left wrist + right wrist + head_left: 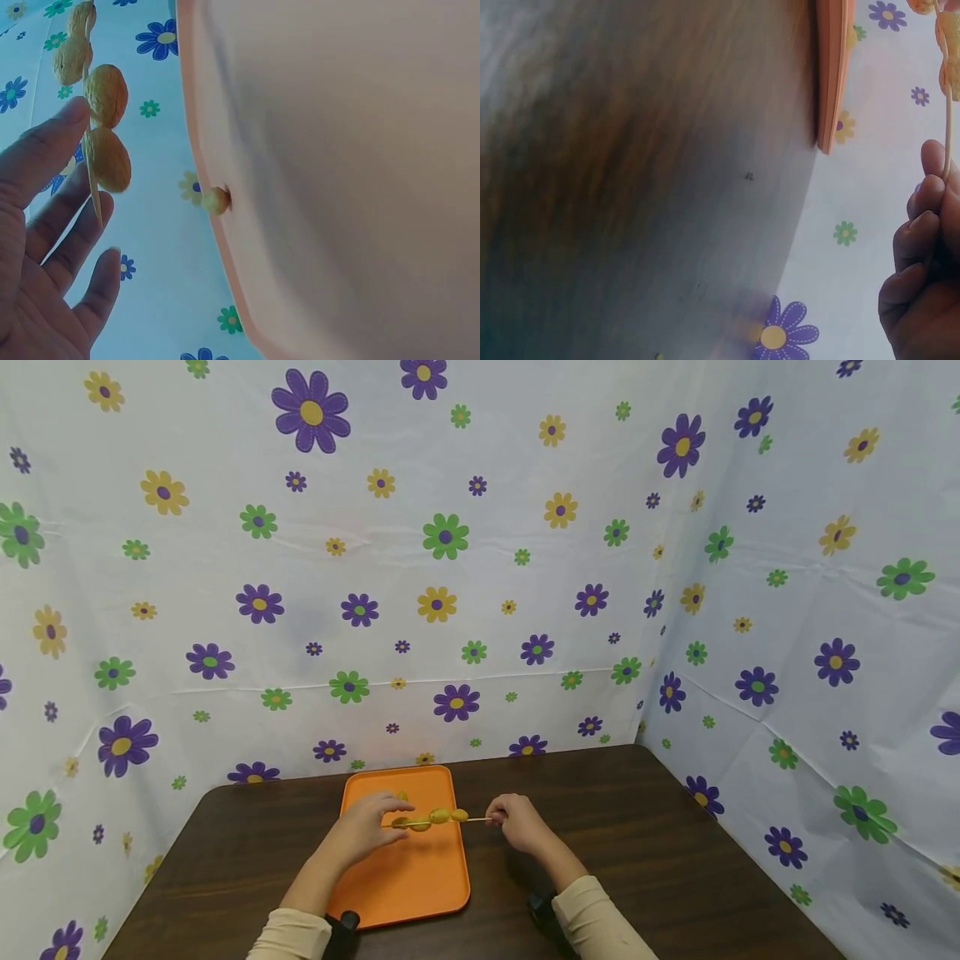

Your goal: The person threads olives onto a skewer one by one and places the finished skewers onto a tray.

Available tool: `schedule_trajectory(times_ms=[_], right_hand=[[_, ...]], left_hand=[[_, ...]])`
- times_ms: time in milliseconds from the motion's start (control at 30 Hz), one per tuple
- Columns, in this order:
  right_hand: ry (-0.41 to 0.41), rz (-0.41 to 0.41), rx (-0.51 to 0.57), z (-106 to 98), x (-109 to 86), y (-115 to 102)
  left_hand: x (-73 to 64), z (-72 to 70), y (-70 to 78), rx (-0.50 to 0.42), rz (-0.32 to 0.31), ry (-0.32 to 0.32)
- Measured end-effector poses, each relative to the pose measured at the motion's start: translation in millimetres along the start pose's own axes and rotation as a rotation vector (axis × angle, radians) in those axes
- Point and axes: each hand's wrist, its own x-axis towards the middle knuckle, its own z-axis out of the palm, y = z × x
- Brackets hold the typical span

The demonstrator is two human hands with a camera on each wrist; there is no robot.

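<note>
A thin wooden skewer (pixel 477 819) lies level above the orange tray (pixel 405 881), threaded with several yellow-brown, wrinkled oval pieces (pixel 439 816). My right hand (pixel 517 820) grips its bare right end, fingers curled round it in the right wrist view. At the pointed end, my left hand (pixel 363 827) has thumb and fingers spread around the skewer and the end pieces. The left wrist view shows the thumb close to one oval piece (pixel 107 95); whether it touches is unclear. One small loose yellow piece (pixel 217 200) sits on the tray near its far side.
The tray rests on a dark wooden table (pixel 592 827), near its far edge. White cloth (pixel 495 560) printed with flowers hangs behind the table and along its right side. Dark straps (pixel 543 914) sit at my wrists, below beige sleeves.
</note>
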Motion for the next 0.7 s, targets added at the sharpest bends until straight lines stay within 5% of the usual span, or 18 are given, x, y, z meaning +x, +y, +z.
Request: schedule_trajectory(times_ms=[467, 700], right_hand=[[-0.009, -0.04, -0.039, 7.8, 1.1, -10.7], [-0.008, -0.053, -0.041, 12.7, 0.7, -15.9]], left_hand=[[19.6, 14.7, 30.4, 0.114, 0.027, 0.049], [30.2, 27.8, 40.9, 0.192, 0.041, 0.02]])
